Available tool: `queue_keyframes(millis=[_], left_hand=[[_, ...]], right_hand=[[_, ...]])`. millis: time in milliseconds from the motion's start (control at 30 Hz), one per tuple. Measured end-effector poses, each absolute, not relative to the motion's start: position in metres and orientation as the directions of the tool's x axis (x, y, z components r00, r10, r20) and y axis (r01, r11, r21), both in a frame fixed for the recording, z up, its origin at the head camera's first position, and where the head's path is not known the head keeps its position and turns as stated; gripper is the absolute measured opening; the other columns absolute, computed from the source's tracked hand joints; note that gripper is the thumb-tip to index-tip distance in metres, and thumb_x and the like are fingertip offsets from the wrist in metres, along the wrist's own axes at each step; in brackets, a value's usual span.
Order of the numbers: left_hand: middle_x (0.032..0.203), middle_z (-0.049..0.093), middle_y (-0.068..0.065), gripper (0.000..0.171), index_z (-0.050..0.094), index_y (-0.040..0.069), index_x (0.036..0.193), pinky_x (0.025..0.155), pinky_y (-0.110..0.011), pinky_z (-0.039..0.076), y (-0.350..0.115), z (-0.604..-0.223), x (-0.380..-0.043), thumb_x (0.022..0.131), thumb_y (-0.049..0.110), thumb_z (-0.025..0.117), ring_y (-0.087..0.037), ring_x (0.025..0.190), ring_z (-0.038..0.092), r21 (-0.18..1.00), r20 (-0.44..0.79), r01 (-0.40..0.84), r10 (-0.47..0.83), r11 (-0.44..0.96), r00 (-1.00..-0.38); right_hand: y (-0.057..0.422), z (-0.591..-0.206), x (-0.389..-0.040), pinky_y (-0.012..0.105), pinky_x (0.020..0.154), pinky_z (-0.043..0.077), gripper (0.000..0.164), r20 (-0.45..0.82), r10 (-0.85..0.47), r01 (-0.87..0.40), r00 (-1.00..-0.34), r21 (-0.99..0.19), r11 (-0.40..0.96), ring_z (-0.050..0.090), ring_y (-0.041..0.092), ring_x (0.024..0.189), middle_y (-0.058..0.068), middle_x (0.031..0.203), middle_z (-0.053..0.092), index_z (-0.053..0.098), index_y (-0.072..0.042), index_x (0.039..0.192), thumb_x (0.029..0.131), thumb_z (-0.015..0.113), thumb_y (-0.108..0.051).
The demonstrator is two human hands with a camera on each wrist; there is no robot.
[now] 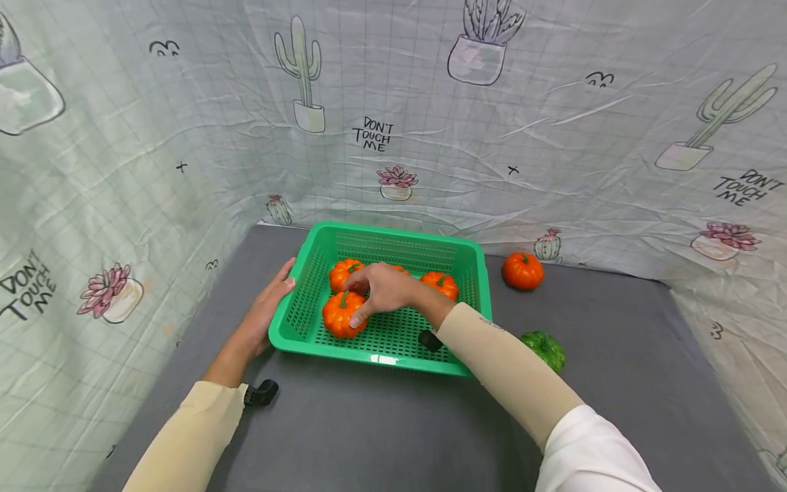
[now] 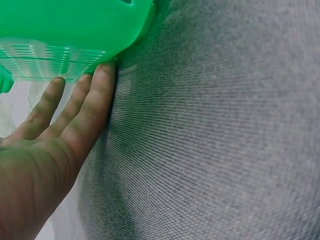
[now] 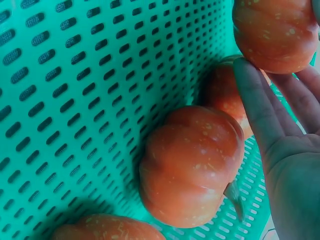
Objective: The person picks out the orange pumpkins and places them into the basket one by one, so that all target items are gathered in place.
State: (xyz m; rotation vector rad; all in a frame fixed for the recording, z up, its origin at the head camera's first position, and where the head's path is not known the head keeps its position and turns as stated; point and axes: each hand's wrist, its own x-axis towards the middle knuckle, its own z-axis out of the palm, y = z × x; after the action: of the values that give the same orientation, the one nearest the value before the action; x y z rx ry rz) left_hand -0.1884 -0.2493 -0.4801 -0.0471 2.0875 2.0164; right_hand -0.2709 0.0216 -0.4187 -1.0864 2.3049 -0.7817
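A green perforated plastic basket (image 1: 393, 361) stands on the grey table. My left hand (image 1: 266, 316) lies along its left wall outside; in the left wrist view the straight fingers (image 2: 97, 95) touch the wall. My right hand (image 1: 389, 288) reaches inside and grips a small orange pumpkin (image 1: 339, 318) at the front left, thumb on its near side. The right wrist view shows this pumpkin (image 3: 275, 37) raised off the basket's floor. Behind it sits another orange pumpkin (image 1: 344, 270). One more pumpkin (image 1: 440, 281) lies toward the right, and another is mostly hidden by my hand.
Right of the basket, an orange pumpkin (image 1: 522, 270) sits near the back wall. A green pumpkin-like vegetable (image 1: 544, 349) lies closer, partly behind my right forearm. A patterned cloth (image 1: 430, 150) hangs around the table's back and sides.
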Motion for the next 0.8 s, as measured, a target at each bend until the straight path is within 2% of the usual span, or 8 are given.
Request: queue_keyframes(millis=[300, 600, 800], left_hand=[[0.177, 0.007, 0.000, 0.059, 0.011, 0.050, 0.165, 0.096, -0.019, 0.046, -0.2506, -0.4818, -0.1882, 0.111, 0.051, 0.035, -0.032, 0.151, 0.030, 0.981, -0.189, -0.181, 0.141, 0.065, -0.972], [0.177, 0.007, -0.001, 0.061, 0.008, 0.046, 0.167, 0.098, -0.022, 0.045, -0.2480, -0.4813, -0.1900, 0.112, 0.050, 0.034, -0.034, 0.153, 0.028, 0.984, -0.172, -0.163, 0.153, 0.068, -0.973], [0.177, 0.006, 0.000, 0.060, 0.009, 0.050, 0.165, 0.115, -0.042, 0.038, -0.2492, -0.4806, -0.1896, 0.111, 0.051, 0.034, -0.033, 0.156, 0.025, 0.982, -0.184, -0.175, 0.145, 0.073, -0.972]], right_hand=[[0.0160, -0.4246, -0.2688, 0.034, 0.105, 0.052, 0.066, -0.191, -0.813, -0.529, -0.550, -0.674, 0.516, 0.066, 0.021, 0.120, 0.005, 0.135, 0.071, 0.069, -0.011, 0.135, 0.079, 0.093, -0.034], [0.0146, -0.4251, -0.2684, 0.032, 0.099, 0.053, 0.067, -0.208, -0.816, -0.542, -0.540, -0.656, 0.526, 0.066, 0.017, 0.112, 0.003, 0.135, 0.071, 0.068, -0.014, 0.138, 0.079, 0.092, -0.035], [0.0117, -0.4252, -0.2689, 0.034, 0.104, 0.051, 0.067, -0.215, -0.832, -0.547, -0.512, -0.665, 0.508, 0.064, 0.018, 0.118, 0.003, 0.141, 0.068, 0.066, -0.012, 0.141, 0.082, 0.091, -0.030]])
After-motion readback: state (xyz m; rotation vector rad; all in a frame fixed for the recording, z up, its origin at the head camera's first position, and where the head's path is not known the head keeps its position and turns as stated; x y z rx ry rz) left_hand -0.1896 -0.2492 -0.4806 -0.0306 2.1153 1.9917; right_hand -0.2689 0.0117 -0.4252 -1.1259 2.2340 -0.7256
